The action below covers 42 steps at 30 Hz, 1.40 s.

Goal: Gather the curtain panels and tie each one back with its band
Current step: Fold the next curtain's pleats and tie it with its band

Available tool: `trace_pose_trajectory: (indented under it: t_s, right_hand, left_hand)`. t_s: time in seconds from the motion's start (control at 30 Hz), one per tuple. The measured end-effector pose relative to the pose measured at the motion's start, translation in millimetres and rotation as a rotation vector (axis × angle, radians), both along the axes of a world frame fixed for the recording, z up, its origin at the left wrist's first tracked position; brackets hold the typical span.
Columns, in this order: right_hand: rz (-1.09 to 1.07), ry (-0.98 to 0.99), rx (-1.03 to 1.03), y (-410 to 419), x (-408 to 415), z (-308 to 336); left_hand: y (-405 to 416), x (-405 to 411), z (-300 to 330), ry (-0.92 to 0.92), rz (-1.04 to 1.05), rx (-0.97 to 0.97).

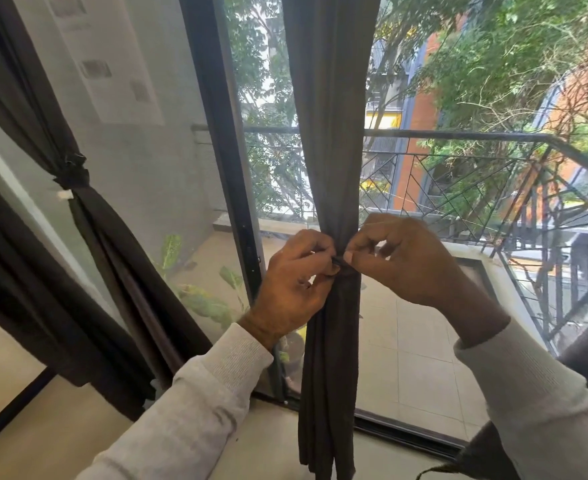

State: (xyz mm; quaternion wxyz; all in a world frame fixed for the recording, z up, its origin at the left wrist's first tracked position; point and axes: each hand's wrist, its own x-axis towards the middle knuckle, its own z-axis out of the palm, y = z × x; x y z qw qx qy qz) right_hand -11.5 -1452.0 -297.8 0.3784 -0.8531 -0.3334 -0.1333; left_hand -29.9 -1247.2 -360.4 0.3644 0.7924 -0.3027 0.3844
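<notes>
Centre panel: dark curtain panel (332, 133) hangs mid-frame before the glass door (424, 306), cinched to a narrow waist, presumably so the short band reaches round it.
Band: thin dark band (338, 262) sits at that waist, mostly hidden under fingers; knot or clasp, cannot tell.
Left hand: left hand (294, 282), centre frame, curled against the bundle's left side, thumb and forefinger nipping the band end; likely holds the gather tight.
Right hand: right hand (394, 259) just right of it, forefinger and thumb pinching the other end; remaining fingers loosely bent.
Stage (judgement): fastening under way, not yet secured.
Left panel: tied curtain panel (88, 209), left of frame, already bound by its own band (74, 169).
Far right: more dark fabric at the lower right edge; tied or not, cannot tell.
</notes>
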Motion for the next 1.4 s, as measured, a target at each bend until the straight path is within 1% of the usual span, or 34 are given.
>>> trace_pose_trajectory:
  t_s: [0.07,0.17,0.3,0.37,0.43,0.53,0.63,0.67,0.77,0.93,1.13,1.3,1.4]
  right_hand:
    - [-0.013,0.003,0.017,0.5,0.8,-2.0]
    - [-0.021,0.092,0.154,2.9,1.9,-6.8]
    - [-0.021,0.258,0.336,7.9,-3.2,-11.1]
    - [-0.031,0.302,0.412,8.2,-5.1,-14.4]
    - [-0.046,0.322,0.460,7.9,-4.7,-20.1]
    - [-0.051,0.301,0.504,8.3,-5.3,-25.0]
    - [-0.026,0.339,0.696,0.9,-5.5,-14.5]
    - [-0.009,0.344,0.706,-3.1,-5.0,-10.0]
    - [0.067,0.318,0.566,-8.0,-4.2,-6.6]
    - [0.074,0.153,0.336,-8.7,-8.2,-12.6]
    - [0.058,0.031,0.191,-9.5,-9.5,-6.6]
    - [0.048,-0.010,0.062,-8.2,-6.8,-1.0]
    - [-0.015,0.008,0.133,-5.3,-4.0,-5.6]
  left_hand:
    - [-0.4,-1.0,1.9,0.023,-0.008,-0.018]
    - [0.3,-5.8,6.6,0.021,-0.014,-0.050]
    - [3.0,-12.3,8.7,-0.032,-0.018,-0.001]
    - [2.7,-14.3,6.4,-0.043,-0.011,0.033]
    - [2.1,-14.8,4.0,-0.026,-0.014,0.032]
    - [1.4,-15.3,3.1,-0.028,-0.026,0.023]
    - [2.6,-15.3,0.2,-0.036,0.005,0.049]
    - [2.1,-16.2,-1.0,-0.041,0.022,0.041]
    - [-1.6,-16.9,-3.4,-0.097,0.088,-0.007]
    - [-9.3,-17.2,-3.9,-0.163,0.134,-0.022]
    - [-11.9,-13.8,-2.0,-0.192,0.132,0.014]
    - [-9.1,-12.4,-0.6,-0.172,0.125,0.026]
    - [-7.3,-12.3,-3.4,-0.166,0.108,0.052]
